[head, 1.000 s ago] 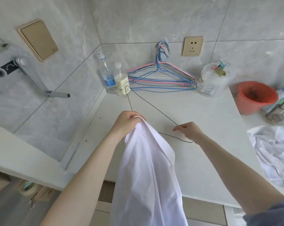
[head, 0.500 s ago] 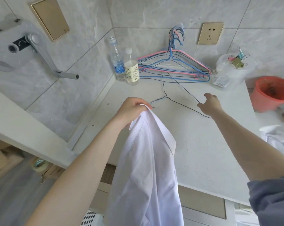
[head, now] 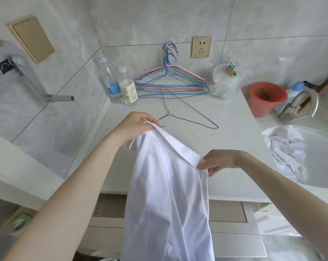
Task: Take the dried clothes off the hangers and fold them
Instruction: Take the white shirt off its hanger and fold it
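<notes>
A white shirt point(head: 167, 200) hangs in front of me, past the counter's near edge. My left hand point(head: 138, 125) pinches one end of its collar, raised above the counter. My right hand point(head: 219, 162) grips the other collar end, lower and nearer to me. A thin dark wire hanger point(head: 189, 113) lies flat on the counter beyond my hands, free of both. Several pink and blue wire hangers point(head: 170, 81) lean against the back wall.
The pale counter point(head: 234, 132) carries two plastic bottles point(head: 119, 85) at the back left, a clear tub with binder clips point(head: 227, 80) and a red bucket point(head: 265, 97) at the right. More white clothes point(head: 287, 153) lie in a basin at the far right, below a tap point(head: 300, 104).
My right hand let go of the dark wire hanger, leaving it on the counter, then drew back and took hold of the shirt's collar. My left hand kept its grip.
</notes>
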